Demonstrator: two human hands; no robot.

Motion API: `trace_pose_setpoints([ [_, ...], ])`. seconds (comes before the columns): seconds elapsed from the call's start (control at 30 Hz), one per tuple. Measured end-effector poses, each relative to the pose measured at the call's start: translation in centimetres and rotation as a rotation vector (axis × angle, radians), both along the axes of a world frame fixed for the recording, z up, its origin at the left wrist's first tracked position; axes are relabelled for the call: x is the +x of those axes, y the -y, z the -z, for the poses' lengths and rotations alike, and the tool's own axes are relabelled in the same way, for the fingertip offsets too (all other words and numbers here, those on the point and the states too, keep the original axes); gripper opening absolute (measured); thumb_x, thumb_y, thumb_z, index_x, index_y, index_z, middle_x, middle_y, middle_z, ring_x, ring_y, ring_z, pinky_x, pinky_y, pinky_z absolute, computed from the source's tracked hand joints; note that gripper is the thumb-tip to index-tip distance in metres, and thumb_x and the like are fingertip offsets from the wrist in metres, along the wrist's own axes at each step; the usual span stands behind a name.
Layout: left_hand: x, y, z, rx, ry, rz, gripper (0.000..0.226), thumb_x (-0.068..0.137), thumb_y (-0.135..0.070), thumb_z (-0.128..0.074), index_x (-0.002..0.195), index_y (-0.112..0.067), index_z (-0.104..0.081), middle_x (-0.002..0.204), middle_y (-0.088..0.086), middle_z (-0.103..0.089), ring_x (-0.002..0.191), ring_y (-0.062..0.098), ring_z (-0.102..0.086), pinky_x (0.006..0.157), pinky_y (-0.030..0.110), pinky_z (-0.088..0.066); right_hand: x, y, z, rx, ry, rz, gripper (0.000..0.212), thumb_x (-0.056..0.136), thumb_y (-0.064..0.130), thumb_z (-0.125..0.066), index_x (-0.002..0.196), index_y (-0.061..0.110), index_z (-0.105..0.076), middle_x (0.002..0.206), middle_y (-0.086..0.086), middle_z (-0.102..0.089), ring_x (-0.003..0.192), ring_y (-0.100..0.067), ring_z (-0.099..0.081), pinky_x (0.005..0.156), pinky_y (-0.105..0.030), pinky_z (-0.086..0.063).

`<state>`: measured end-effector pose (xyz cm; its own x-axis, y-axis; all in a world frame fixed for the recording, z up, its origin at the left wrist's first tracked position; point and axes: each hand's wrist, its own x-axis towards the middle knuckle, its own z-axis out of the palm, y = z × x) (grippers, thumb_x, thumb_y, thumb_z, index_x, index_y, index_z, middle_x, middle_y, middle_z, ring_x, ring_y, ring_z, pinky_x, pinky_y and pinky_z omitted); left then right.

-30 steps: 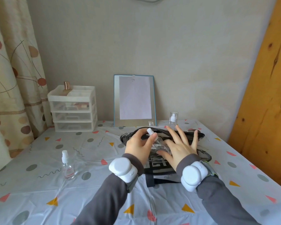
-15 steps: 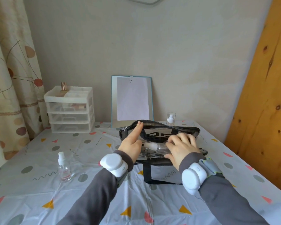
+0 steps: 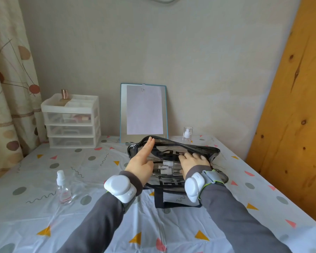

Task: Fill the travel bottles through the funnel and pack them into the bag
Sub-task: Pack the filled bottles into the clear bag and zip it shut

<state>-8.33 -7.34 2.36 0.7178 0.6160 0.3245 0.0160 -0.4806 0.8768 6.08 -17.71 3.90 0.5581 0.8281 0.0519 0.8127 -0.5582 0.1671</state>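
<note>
Clear bag (image 3: pixel 171 182), 2 bottles (image 3: pixel 169 163) inside, left hand (image 3: pixel 140 161) on its rim

A clear, glossy plastic bag (image 3: pixel 199 148) with black cloth trim lay on a table (image 3: pixel 171 234) under a thin, shiny, creased plastic cover (image 3: pixel 80 225). Nearby stood a transparent spray bottle (image 3: pixel 63 189) with a white plastic pump, and a translucent plastic drawer unit (image 3: pixel 71 123) bearing a copper-toned metallic cap (image 3: pixel 64 94). A knotty wooden board (image 3: pixel 290 106), a patterned cloth curtain (image 3: pixel 5 88) and a matt wall (image 3: pixel 190 61) framed them.
</note>
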Motion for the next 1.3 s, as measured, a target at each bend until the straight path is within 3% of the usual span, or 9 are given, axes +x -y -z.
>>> trace_pose_setpoints([
  [0.2,-0.2,-0.2,0.0,0.034,-0.004,-0.030,0.070,0.086,0.007,-0.034,0.141,-0.036,-0.029,0.146,-0.025,-0.022,0.126,-0.015,-0.021,0.087,-0.011,-0.017,-1.8,2.1,0.4,0.413,0.075,-0.197,0.044,0.091,0.027,-0.045,0.134,0.022,-0.037,0.137,0.004,-0.040,0.123,-0.023,-0.041,0.098,-0.035,-0.034],
  [0.33,-0.2,-0.1,0.0,0.049,0.006,-0.035,0.070,0.087,0.007,-0.035,0.141,-0.037,-0.029,0.146,-0.026,-0.022,0.137,0.005,-0.027,0.109,0.015,-0.024,-3.1,2.8,-0.6,0.657,0.219,-0.415,0.036,0.069,0.012,-0.073,0.104,0.012,-0.066,0.106,-0.002,-0.064,0.100,-0.025,-0.062,0.082,-0.037,-0.050],
  [0.47,-0.4,0.1,-0.2,0.059,0.018,-0.034,0.072,0.086,0.008,-0.033,0.140,-0.039,-0.029,0.148,-0.021,-0.024,0.133,0.017,-0.038,0.108,0.035,-0.036,-3.2,2.2,-0.1,0.465,0.108,-0.346,0.052,0.087,0.026,-0.054,0.136,0.020,-0.039,0.143,0.001,-0.035,0.138,-0.017,-0.023,0.114,-0.038,-0.012],
  [0.57,-0.5,0.1,-0.2,0.066,0.019,-0.030,0.072,0.085,0.010,-0.031,0.141,-0.036,-0.029,0.149,-0.018,-0.024,0.136,0.015,-0.033,0.111,0.038,-0.030,-2.9,1.8,0.6,0.385,0.100,-0.255,0.060,0.089,0.031,-0.048,0.142,0.027,-0.022,0.153,0.008,-0.011,0.143,-0.012,0.002,0.114,-0.043,0.005],
  [0.73,-0.8,0.5,-0.4,0.095,-0.013,-0.047,0.068,0.086,0.008,-0.031,0.140,-0.033,-0.034,0.142,-0.017,-0.035,0.122,0.003,-0.045,0.089,0.000,-0.034,-2.5,1.7,1.0,0.317,0.155,-0.238,0.075,0.085,0.038,-0.051,0.145,0.034,-0.006,0.154,0.007,0.019,0.140,-0.016,0.023,0.108,-0.052,0.017],
  [0.87,-1.8,0.9,0.0,0.128,0.046,-0.187,0.053,0.083,0.006,-0.035,0.105,-0.033,-0.063,0.098,-0.010,-0.064,0.091,0.003,-0.060,0.067,-0.006,-0.036,-2.1,1.5,0.9,0.270,0.186,-0.206,0.087,0.081,0.049,-0.052,0.143,0.040,0.008,0.151,0.007,0.028,0.138,-0.021,0.030,0.101,-0.055,0.026],
  [0.97,-4.0,-0.1,0.2,0.190,0.107,-0.411,0.043,0.080,0.007,-0.042,0.095,-0.024,-0.068,0.100,-0.004,-0.067,0.096,0.013,-0.059,0.078,0.000,-0.033,-2.3,1.1,1.0,0.263,0.203,-0.192,0.086,0.080,0.058,-0.049,0.143,0.041,0.008,0.152,0.005,0.028,0.137,-0.023,0.031,0.101,-0.057,0.025],
  [1.1,-7.1,-3.3,2.0,0.443,-0.111,-0.875,0.044,0.074,-0.003,-0.053,0.117,-0.008,-0.059,0.129,0.011,-0.052,0.124,0.034,-0.038,0.106,0.039,-0.019,-2.5,0.8,1.1,0.299,0.206,-0.179,0.081,0.081,0.065,-0.042,0.144,0.041,0.004,0.152,0.004,0.027,0.138,-0.024,0.029,0.103,-0.058,0.023],
  [1.3,-10.1,-6.3,4.8,0.154,-0.270,-1.109,0.067,0.078,-0.008,-0.061,0.136,0.001,-0.029,0.146,0.021,-0.023,0.136,0.036,-0.018,0.114,0.049,-0.009,-3.1,0.3,1.2,0.281,0.194,-0.156,0.083,0.081,0.062,-0.046,0.144,0.040,0.003,0.151,0.002,0.029,0.138,-0.025,0.028,0.102,-0.060,0.023],
])
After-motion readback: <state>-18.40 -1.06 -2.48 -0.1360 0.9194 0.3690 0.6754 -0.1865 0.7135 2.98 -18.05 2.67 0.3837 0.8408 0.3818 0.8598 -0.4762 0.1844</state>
